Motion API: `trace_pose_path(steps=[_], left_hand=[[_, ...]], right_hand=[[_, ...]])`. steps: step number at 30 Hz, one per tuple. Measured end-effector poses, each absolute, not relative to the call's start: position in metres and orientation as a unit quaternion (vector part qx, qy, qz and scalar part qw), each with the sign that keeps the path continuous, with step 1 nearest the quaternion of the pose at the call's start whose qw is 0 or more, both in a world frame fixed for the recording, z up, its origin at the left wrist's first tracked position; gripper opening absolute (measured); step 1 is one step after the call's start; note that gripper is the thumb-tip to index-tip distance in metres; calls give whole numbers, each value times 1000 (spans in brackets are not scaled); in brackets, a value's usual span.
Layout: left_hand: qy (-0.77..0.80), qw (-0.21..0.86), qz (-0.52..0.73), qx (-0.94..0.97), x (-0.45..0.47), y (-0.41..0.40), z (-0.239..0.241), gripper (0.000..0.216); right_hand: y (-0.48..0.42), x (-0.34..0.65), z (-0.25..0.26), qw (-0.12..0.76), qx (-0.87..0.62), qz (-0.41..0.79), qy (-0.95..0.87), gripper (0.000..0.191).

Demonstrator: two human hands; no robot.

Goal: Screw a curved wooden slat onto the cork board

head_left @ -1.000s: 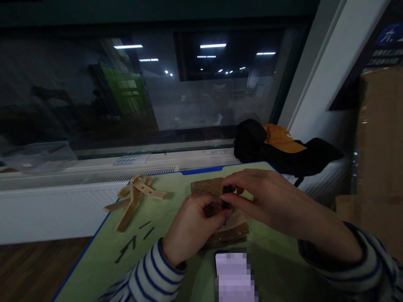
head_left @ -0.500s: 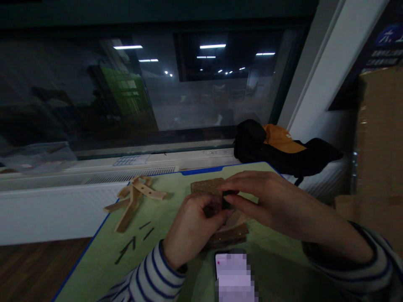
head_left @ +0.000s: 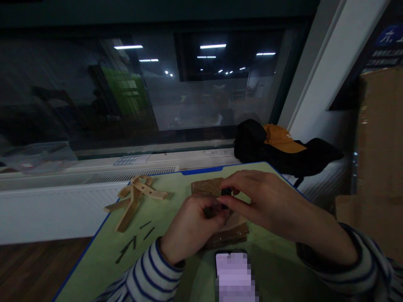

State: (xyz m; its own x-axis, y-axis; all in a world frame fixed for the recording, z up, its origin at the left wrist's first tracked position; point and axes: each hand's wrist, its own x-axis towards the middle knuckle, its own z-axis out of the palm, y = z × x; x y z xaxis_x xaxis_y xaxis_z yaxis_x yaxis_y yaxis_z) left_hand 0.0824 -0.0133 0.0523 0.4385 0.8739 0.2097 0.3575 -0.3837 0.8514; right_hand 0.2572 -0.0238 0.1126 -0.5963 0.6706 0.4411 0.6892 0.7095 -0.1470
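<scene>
My left hand (head_left: 189, 228) and my right hand (head_left: 261, 201) meet above the middle of a green mat (head_left: 163, 218). Both are closed in a pinch on one small dark piece (head_left: 224, 193) held between their fingertips. Under the hands lies a brown sheet (head_left: 231, 235), and a rough brown cork-like square (head_left: 206, 186) lies just behind them. Both wrists wear striped sleeves.
A pile of light wooden strips (head_left: 134, 197) lies at the mat's left, with several small dark pins (head_left: 135, 239) in front of it. A phone (head_left: 234, 274) lies at the near edge. A black bag with an orange cap (head_left: 283, 144) sits on the windowsill, and a cardboard box (head_left: 379, 155) stands at right.
The hands have stayed in place over the mat. The right fingers have shifted slightly on the dark piece, and the view has barely moved.
</scene>
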Motion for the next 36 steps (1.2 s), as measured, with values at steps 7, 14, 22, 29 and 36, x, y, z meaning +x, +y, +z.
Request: trace_pose_path(steps=[7,14,22,29,36], left_hand=[[416,386,336,751,83,-12,53,14],[436,366,352,743,82,-11,48,14],[449,309,354,760,83,-14,48,13],[472,252,358,766,84,-15,54,13],[427,351,339,761,83,-14,54,15]], right_hand=[[-22,255,112,236,-387,-23,-891,19],[-23,258,117,248,-358,20,-900,21],[-24,261,118,241,-321,48,-914,25],[-23,258,117,220,-360,12,-907,18],[-23,254,113,218,-379,-27,-899,20]])
